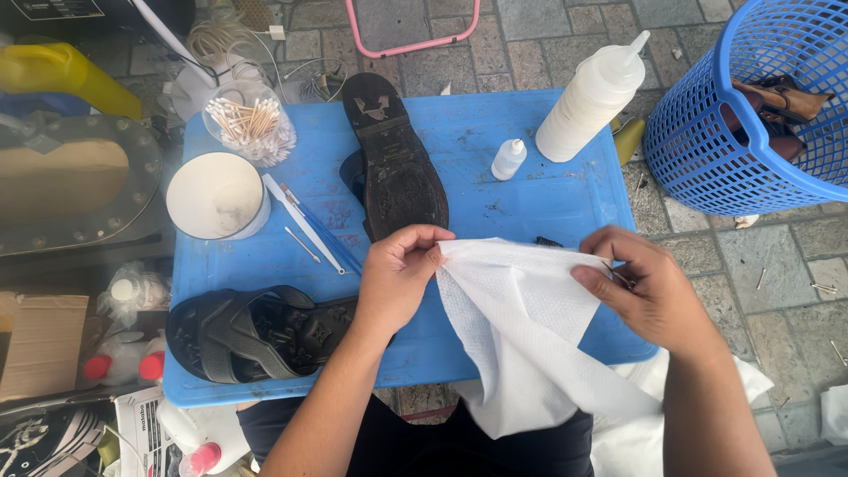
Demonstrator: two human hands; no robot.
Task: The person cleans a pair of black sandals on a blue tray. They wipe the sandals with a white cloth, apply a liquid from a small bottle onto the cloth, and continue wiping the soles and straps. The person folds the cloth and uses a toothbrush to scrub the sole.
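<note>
On a blue plastic table (495, 132) over paving stones, the left hand (396, 278) and right hand (643, 287) each pinch an edge of a white cloth (521, 340) near two black sandals (395, 163).

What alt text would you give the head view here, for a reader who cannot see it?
A person's left hand and right hand hold a white cloth stretched between them above a blue plastic table. On the table lie two black sandals, one sole-up and one upright, beside a jar of cotton swabs, a white cup and two squeeze bottles.
</note>
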